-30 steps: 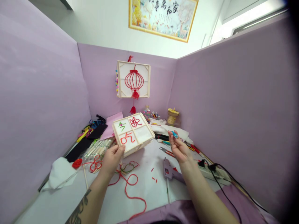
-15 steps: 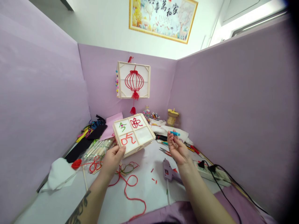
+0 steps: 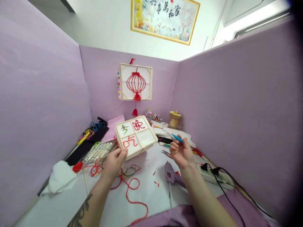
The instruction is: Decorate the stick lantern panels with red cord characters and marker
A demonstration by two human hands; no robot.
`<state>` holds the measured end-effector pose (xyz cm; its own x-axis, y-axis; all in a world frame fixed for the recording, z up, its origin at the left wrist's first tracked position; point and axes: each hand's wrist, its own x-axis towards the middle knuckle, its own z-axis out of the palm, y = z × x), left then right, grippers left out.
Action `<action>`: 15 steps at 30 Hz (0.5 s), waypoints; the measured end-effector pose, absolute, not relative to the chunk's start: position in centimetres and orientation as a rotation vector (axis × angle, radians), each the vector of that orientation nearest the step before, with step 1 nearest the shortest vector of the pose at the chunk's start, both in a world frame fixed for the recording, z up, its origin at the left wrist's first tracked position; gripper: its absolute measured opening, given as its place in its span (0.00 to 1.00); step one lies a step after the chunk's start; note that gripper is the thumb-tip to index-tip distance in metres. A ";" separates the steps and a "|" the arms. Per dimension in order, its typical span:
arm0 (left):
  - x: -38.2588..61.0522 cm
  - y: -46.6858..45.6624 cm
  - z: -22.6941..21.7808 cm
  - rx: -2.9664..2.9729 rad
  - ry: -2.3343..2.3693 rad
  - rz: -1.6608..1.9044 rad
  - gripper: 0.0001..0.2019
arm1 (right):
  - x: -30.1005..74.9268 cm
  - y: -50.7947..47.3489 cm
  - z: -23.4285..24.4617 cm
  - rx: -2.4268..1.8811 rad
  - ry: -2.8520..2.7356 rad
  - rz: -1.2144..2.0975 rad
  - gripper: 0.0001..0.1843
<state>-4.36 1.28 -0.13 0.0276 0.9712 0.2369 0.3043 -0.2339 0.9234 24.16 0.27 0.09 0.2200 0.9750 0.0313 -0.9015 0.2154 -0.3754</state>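
Note:
My left hand point(image 3: 115, 162) grips the lower left edge of a wood-framed white paper panel box point(image 3: 145, 137), held tilted above the table. Its face is split into four parts: one holds a green character, two hold red characters of yarn-like line, and the lower right one is plain white. To the right, my right hand point(image 3: 182, 153) is closed round a blue marker pen point(image 3: 177, 138), its tip pointing up and left, apart from the panel. Below that hand lie scissors point(image 3: 167, 153) and a purple glue gun point(image 3: 174, 175).
Red yarn point(image 3: 136, 201) trails over the white table. Bundled sticks point(image 3: 100, 151) and white cloth point(image 3: 58, 176) lie left. A power strip point(image 3: 216, 176) with black cables sits right. A lantern-patterned box point(image 3: 136, 82) hangs at the back wall; a yellow cup point(image 3: 175, 119) stands below.
The blue marker has turned in my right hand, its tip now pointing up and left, and the fingers have curled in. My left hand and the panel box stay nearly still.

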 end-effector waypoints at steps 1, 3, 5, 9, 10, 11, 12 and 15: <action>-4.4 1.3 -0.1 1.620 1.323 1.230 0.21 | 24.2 0.1 0.1 -0.278 -0.304 1.336 0.11; -4.3 1.2 -0.1 1.625 1.327 1.225 0.21 | 24.2 -0.4 0.2 -0.245 -0.349 1.347 0.12; -4.3 1.2 0.0 1.632 1.334 1.225 0.21 | 24.1 -0.8 0.3 -0.249 -0.392 1.337 0.12; -4.4 1.2 0.0 1.636 1.330 1.237 0.21 | 23.6 -1.2 0.9 -0.279 -0.494 1.281 0.10; -4.4 1.2 0.1 1.642 1.325 1.241 0.21 | 23.4 -1.2 1.1 -0.294 -0.532 1.261 0.11; -4.5 1.2 0.3 1.653 1.322 1.245 0.20 | 23.2 -1.3 1.3 -0.318 -0.575 1.240 0.13; -4.6 1.2 0.5 1.668 1.323 1.246 0.20 | 23.0 -1.3 1.5 -0.348 -0.620 1.218 0.14; -4.9 1.1 1.1 1.718 1.337 1.224 0.20 | 22.3 -1.0 1.9 -0.445 -0.741 1.149 0.17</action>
<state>-4.94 1.12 1.07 0.0520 0.9570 0.2854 0.3682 -0.2840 0.8853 22.35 -0.97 1.90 0.2155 0.9305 0.2961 -0.6543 0.3627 -0.6636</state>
